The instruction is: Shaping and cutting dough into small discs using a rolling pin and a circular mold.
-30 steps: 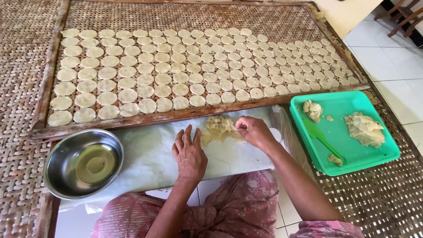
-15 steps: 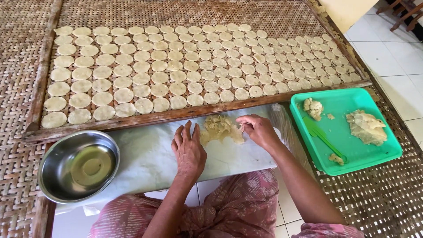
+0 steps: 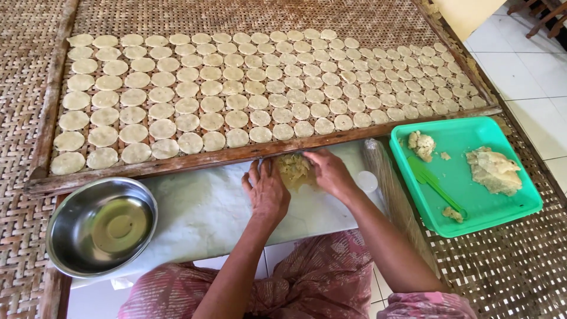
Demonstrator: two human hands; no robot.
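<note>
I see both hands pressed on a lump of dough (image 3: 293,170) that lies on the white board (image 3: 201,212), close against its far edge, right under the wooden frame of the woven drying rack (image 3: 248,155). My left hand (image 3: 267,192) lies flat, fingers spread, palm down beside and partly on the dough. My right hand (image 3: 332,174) curls over the dough's right side, fingers bent around it; neither hand pinches or lifts anything, both just bear down.

The dough looks crumbly and ragged at the edges, so I judge bits could break off and scatter onto the board or slip under the frame. It sits so near the frame that a push forward could smear it against the wood or jolt the rack, shifting the rows of pale discs (image 3: 236,120) laid close together there.

A small white disc (image 3: 366,181) lies on the board just right of my right hand; a sweep of that wrist could flatten or knock it. The steel bowl (image 3: 101,226) overhangs the board's near left corner and could tip if the left elbow swings. The green tray (image 3: 472,207) with a green scraper (image 3: 434,184) and more dough pieces (image 3: 493,171) stands beside the board's right edge.
</note>
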